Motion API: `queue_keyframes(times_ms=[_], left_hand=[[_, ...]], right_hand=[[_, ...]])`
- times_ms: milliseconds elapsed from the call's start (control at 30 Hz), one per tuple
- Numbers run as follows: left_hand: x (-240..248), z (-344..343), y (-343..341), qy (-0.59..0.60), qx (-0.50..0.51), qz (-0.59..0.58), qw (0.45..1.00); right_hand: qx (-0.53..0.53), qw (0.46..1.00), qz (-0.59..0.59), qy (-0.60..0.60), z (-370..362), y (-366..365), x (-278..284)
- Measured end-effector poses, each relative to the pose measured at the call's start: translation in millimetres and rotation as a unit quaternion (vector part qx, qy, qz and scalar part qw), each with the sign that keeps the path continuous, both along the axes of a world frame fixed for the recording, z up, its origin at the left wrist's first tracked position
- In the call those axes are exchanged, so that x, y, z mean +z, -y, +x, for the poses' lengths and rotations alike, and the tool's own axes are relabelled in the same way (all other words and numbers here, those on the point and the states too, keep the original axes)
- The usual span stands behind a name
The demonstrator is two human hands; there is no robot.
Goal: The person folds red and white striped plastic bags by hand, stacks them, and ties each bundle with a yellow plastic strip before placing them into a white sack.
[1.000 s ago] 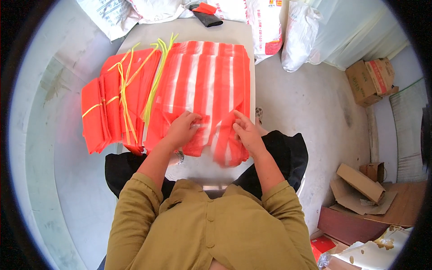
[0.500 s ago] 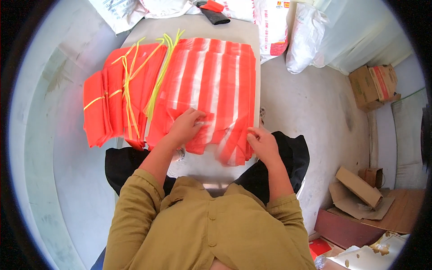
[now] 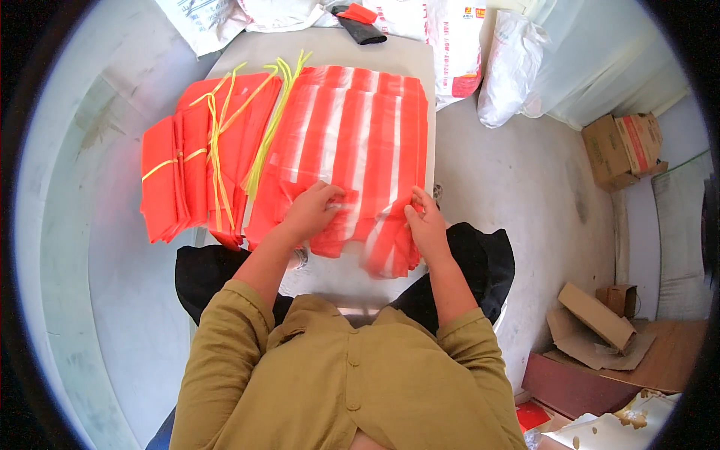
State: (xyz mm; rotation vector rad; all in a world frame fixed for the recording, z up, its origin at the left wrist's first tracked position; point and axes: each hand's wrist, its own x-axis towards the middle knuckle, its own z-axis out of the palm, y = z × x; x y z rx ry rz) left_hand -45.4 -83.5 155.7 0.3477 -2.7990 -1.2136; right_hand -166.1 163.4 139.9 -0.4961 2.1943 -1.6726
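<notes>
A thick stack of red-and-white striped plastic bags [image 3: 345, 142] lies in front of me, its near edge ragged and partly lifted. My left hand [image 3: 315, 211] is on the lower left of the stack, fingers bent and closed on the top striped bag. At the right edge of the stack is my right hand [image 3: 427, 221], with thumb and fingers slightly apart and touching the layers. Left of the stack are folded bundles of red bags [image 3: 161, 195] bound with yellow ties. Loose yellow strips [image 3: 262, 154] lie between the bundles and the stack.
The pale tabletop [image 3: 322, 46] shows beyond the stack. White printed sacks [image 3: 455, 56] and a black-and-red item [image 3: 361, 26] are along the far side. A cardboard box [image 3: 619, 154] stands at right; flattened cardboard [image 3: 600, 319] lies lower right. My black-clad knees flank the table.
My right hand has moved up and slightly left along the stack's right edge, and its thumb and fingers have spread. My left hand has stayed almost in place.
</notes>
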Motion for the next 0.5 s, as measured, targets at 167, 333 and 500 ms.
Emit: queue_keyframes(times_ms=[167,333,500], left_hand=[[-5.8,-0.6,1.1,-0.012,-0.003,-0.027,1.000],[-2.8,-1.7,-0.3,-0.007,-0.004,-0.022,1.000],[-12.8,-1.5,3.4,-0.027,-0.005,-0.029,0.999]], right_hand=[[0.010,0.986,-0.067,0.152,2.3,1.7,12.5],[0.136,0.971,-0.002,0.198,4.9,-11.0,20.0],[0.090,0.967,-0.033,0.238,21.7,-33.7,43.4]])
